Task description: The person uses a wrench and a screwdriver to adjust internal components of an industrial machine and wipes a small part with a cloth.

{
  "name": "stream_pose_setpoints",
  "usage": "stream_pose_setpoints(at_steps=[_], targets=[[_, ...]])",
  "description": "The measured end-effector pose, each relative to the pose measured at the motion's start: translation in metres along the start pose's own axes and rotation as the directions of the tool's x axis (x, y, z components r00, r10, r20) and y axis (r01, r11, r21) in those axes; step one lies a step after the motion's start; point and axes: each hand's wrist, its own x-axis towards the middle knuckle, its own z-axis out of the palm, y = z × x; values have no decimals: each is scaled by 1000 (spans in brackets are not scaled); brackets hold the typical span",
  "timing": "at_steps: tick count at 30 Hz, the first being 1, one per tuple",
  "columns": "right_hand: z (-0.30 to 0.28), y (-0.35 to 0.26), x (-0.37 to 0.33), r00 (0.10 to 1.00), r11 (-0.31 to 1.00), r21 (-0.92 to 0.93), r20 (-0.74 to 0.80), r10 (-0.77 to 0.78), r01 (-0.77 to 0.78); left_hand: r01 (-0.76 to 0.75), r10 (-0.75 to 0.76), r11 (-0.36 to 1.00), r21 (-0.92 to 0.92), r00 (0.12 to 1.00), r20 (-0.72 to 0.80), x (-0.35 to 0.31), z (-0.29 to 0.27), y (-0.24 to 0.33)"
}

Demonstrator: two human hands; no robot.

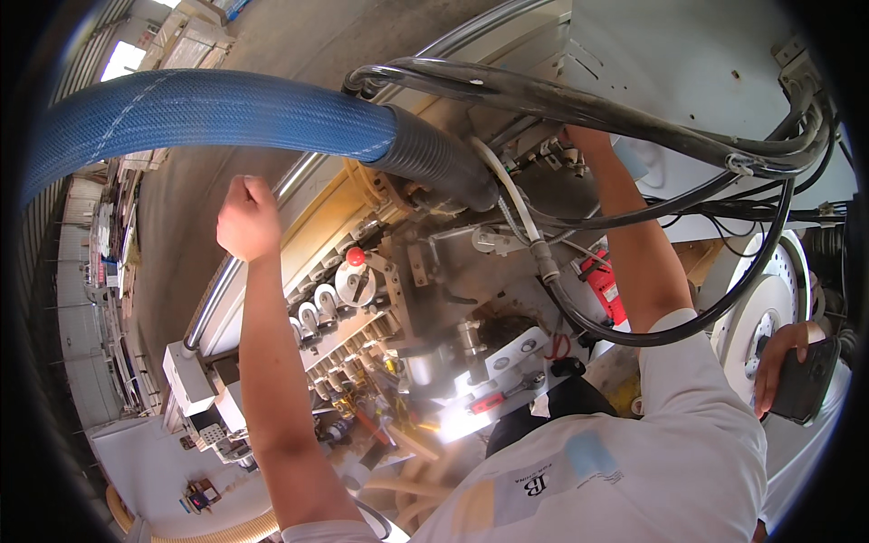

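Note:
My left hand (249, 219) is closed in a fist beside the long metal rail (299, 176) of a machine. Its fingertips are turned away, so what they hold, if anything, is hidden. My right arm reaches into the machine under a bundle of black cables (543, 107). Only part of my right hand (587, 138) shows there, near small metal fittings (563, 156), and its fingers are hidden. Between my arms lie a thick blue hose (235, 109) with a black ribbed end (439, 158) and a red round knob (355, 257).
White rollers (328, 299) line the machine between my forearms. A black cable loops over my right upper arm. At the right, another person's hand (771, 366) holds a dark flat device (806, 382), near a white disc (756, 317). A red tool (605, 288) lies beside my right arm.

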Motion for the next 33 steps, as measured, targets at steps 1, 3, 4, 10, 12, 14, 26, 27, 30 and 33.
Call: stream_pose_setpoints(at_steps=[1,3,4,10,12,14,26,27,30,33], targets=[[3,-5,-3,995,978,182,40,96,-102,-6,6,1000,0,1000,-3,-1,0,-2],[5,25,16,964,945,197,-108,-245,262,-28,28,999,-22,1000,-12,2,1,3],[6,44,21,961,924,268,-123,-247,272,-11,11,1000,-12,1000,20,2,3,5],[3,49,19,996,818,569,35,84,-89,35,-35,999,1,998,50,3,1,7],[4,17,4,994,962,260,-42,99,-84,39,-40,999,15,998,57,0,0,6],[-2,2,-1,994,991,123,-89,69,-58,6,-6,1000,-2,1000,4,1,3,5],[1,64,33,958,409,871,201,207,-271,-20,20,999,-36,1000,11,3,3,10],[3,53,30,946,382,878,202,253,-289,-20,21,999,-32,1000,6,2,2,9],[-1,19,15,966,684,691,85,245,-235,-35,35,999,-12,999,8,1,-3,8],[-5,2,0,965,814,537,4,262,-223,-56,57,998,-19,998,10,0,-4,7]])
